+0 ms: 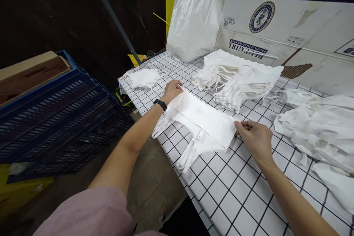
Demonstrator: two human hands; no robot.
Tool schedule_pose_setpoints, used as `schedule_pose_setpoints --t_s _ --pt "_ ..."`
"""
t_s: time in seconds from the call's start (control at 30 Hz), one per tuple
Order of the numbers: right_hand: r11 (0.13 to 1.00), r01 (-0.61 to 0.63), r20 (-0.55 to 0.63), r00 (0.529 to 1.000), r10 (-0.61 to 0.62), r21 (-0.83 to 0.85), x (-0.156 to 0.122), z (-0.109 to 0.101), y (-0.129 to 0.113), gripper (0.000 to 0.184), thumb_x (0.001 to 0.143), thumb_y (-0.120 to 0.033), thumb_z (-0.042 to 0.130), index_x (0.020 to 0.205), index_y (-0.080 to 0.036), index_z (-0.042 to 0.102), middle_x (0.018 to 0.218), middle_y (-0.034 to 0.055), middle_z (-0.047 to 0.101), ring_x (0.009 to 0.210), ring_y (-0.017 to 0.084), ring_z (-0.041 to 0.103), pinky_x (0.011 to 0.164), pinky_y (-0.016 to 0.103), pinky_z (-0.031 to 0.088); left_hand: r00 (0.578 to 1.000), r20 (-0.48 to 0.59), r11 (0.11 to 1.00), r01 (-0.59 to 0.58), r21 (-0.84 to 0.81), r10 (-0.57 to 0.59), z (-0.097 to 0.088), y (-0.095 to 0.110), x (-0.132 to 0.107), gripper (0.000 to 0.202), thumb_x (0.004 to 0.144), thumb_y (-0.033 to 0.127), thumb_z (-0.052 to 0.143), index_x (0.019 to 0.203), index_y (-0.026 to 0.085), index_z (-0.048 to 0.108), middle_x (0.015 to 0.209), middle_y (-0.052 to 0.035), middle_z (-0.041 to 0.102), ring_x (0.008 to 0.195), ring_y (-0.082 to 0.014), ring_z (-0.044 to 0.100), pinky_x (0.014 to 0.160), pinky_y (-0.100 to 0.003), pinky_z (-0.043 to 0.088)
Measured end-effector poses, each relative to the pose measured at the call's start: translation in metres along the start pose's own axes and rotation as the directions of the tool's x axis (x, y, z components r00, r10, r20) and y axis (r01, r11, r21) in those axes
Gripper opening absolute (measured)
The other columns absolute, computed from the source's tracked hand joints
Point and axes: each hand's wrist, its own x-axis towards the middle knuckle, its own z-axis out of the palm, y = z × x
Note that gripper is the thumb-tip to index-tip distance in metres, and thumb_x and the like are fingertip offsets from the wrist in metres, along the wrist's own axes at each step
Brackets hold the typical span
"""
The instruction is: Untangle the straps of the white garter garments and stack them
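Observation:
A white camisole (206, 118) lies spread on the checked tabletop, its hem facing away and its thin straps trailing toward the near edge. My left hand (173, 90), with a black band on the wrist, pinches the far left corner of the hem. At the right corner, my right hand (254, 136) grips the cloth between thumb and fingers. Just beyond the camisole sits a stack of folded white tops (243, 66), straps bunched at its front. Another white top (145, 78) lies flat past my left hand.
Loose white garments (318, 125) are heaped on the right of the table (221, 191). At the back stand a full white plastic bag (196, 18) and printed beer cartons (290, 22). Blue crates (61, 114) are on the floor at left, beside a yellow bin (24, 195).

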Motion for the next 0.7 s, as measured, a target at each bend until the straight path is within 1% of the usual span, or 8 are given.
schedule_pose_setpoints --t_s 0.13,0.27,0.33,0.4,0.47,0.57,0.63,0.7 --pt "1.0 -0.022 0.059 0.998 0.023 -0.017 0.001 0.0 0.0 0.028 0.081 -0.044 0.068 0.06 -0.024 0.069 0.062 0.0049 0.073 0.072 0.03 0.071 0.073 0.041 0.049 0.999 0.028 1.0 -0.02 0.019 0.02 -0.003 0.001 0.006 0.025 0.064 0.013 0.074 0.088 0.02 0.072 0.072 -0.0006 0.071 0.078 -0.021 0.066 0.076 -0.032 0.049" --pt "0.999 -0.037 0.07 0.997 0.038 -0.02 -0.001 0.0 -0.004 0.028 0.081 -0.041 0.066 0.06 -0.023 0.069 0.062 0.0049 0.073 0.073 0.028 0.071 0.071 0.038 0.049 0.994 0.089 0.997 -0.064 0.038 0.061 -0.005 0.005 0.011 0.034 0.062 0.013 0.077 0.096 0.02 0.074 0.074 0.0007 0.068 0.077 -0.0193 0.063 0.077 -0.031 0.048" --pt "0.999 -0.045 0.068 0.997 0.046 -0.016 -0.001 0.001 -0.006 0.027 0.081 -0.039 0.066 0.06 -0.022 0.068 0.062 0.0046 0.073 0.073 0.026 0.071 0.072 0.036 0.049 0.99 0.115 0.994 -0.084 0.068 0.076 -0.006 0.004 0.012 0.037 0.064 0.015 0.078 0.1 0.02 0.073 0.075 0.0012 0.066 0.076 -0.0184 0.062 0.076 -0.03 0.048" --pt "0.998 -0.055 0.065 0.996 0.056 -0.007 -0.001 0.001 -0.007 0.027 0.081 -0.038 0.066 0.06 -0.022 0.068 0.062 0.0042 0.073 0.071 0.025 0.07 0.073 0.036 0.049 0.99 0.116 0.992 -0.085 0.09 0.075 -0.006 0.0 0.011 0.039 0.066 0.019 0.079 0.105 0.02 0.072 0.078 0.0012 0.066 0.077 -0.0174 0.062 0.074 -0.028 0.048" --pt "0.998 -0.062 0.071 0.996 0.062 -0.006 0.0 0.002 -0.007 0.026 0.081 -0.038 0.066 0.06 -0.022 0.068 0.062 0.0038 0.073 0.071 0.025 0.07 0.074 0.036 0.049 0.994 0.096 0.996 -0.056 0.063 0.05 -0.007 -0.004 0.008 0.042 0.069 0.021 0.079 0.11 0.021 0.07 0.082 0.0006 0.068 0.077 -0.0165 0.063 0.073 -0.027 0.048" --pt "0.997 -0.066 0.084 0.994 0.068 -0.033 0.0 -0.001 -0.006 0.025 0.08 -0.04 0.068 0.062 -0.023 0.07 0.064 0.0041 0.074 0.076 0.027 0.072 0.079 0.039 0.049 0.995 0.086 0.995 0.049 -0.084 -0.042 -0.014 -0.008 -0.003 0.038 0.077 0.02 0.072 0.115 0.021 0.065 0.087 -0.0006 0.07 0.074 -0.0145 0.063 0.066 -0.024 0.047" --pt "0.996 -0.067 0.085 0.994 0.071 -0.054 0.0 -0.003 -0.004 0.025 0.079 -0.043 0.069 0.063 -0.024 0.071 0.066 0.0046 0.075 0.08 0.03 0.072 0.085 0.042 0.049 0.983 0.137 0.967 0.146 -0.208 -0.119 -0.022 -0.007 -0.009 0.032 0.082 0.02 0.066 0.114 0.021 0.062 0.086 -0.0008 0.07 0.069 -0.0129 0.061 0.062 -0.023 0.045" --pt "0.995 -0.069 0.076 0.994 0.075 -0.071 0.003 -0.005 -0.002 0.026 0.078 -0.045 0.07 0.063 -0.024 0.072 0.067 0.0049 0.076 0.083 0.032 0.072 0.093 0.046 0.048 0.965 0.232 0.944 0.186 -0.272 -0.123 -0.032 -0.008 -0.013 0.028 0.082 0.02 0.067 0.11 0.02 0.063 0.085 -0.0007 0.071 0.068 -0.0117 0.061 0.063 -0.023 0.046"
